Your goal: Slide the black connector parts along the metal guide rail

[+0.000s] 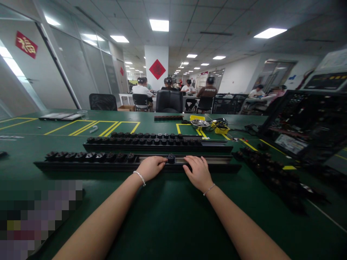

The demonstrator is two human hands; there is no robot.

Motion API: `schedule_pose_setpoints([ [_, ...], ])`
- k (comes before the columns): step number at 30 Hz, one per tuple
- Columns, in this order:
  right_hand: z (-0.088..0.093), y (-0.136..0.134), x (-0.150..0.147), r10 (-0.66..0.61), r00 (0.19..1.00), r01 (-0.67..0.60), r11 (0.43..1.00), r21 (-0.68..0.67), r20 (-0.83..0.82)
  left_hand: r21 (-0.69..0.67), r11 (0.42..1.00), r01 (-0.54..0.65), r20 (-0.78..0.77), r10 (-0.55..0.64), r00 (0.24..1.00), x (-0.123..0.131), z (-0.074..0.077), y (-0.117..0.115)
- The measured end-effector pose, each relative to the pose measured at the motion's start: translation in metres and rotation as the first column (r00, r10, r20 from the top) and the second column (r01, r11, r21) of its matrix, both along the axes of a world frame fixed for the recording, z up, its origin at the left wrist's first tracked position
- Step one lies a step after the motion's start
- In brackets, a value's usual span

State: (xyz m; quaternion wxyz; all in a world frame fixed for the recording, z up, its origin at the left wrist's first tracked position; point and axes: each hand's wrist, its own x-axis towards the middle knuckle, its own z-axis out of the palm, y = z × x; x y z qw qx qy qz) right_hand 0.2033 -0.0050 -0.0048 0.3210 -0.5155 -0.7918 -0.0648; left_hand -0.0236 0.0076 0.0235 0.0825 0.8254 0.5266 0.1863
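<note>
A long black rail [222, 167] lies across the green table in front of me, with several small black parts [89, 156] seated along its left half. One lone black part [170, 158] sits on the rail near the middle. My left hand [150, 167] rests on the rail with its fingers curled and its fingertips against that part. My right hand [197, 171] lies on the rail just right of the part, fingers spread flat. A second rail [217, 146] filled with black parts lies parallel behind the first.
A pile of loose black parts [271, 173] lies at the right. A metal bowl [200, 124] and yellow trays stand at the back, a large black machine [306, 126] at the far right. Other people sit at desks beyond the table.
</note>
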Motion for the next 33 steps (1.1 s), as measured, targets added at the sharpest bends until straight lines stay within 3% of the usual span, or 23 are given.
schedule_pose_setpoints([
  [8, 0.002, 0.004, -0.016, -0.015, 0.999, 0.013, 0.998, -0.055, -0.031, 0.038, 0.999, 0.036, -0.014, -0.035, 0.999, 0.002, -0.006, -0.001],
  [17, 0.011, 0.008, -0.044, -0.162, 0.985, 0.149, 0.976, -0.161, -0.065, 0.073, 0.995, 0.069, -0.135, -0.059, 0.989, 0.003, -0.005, -0.004],
  [33, 0.007, 0.012, -0.056, -0.251, 0.957, 0.232, 0.964, -0.132, -0.148, 0.136, 0.990, 0.042, -0.216, -0.012, 0.976, 0.004, -0.005, -0.007],
])
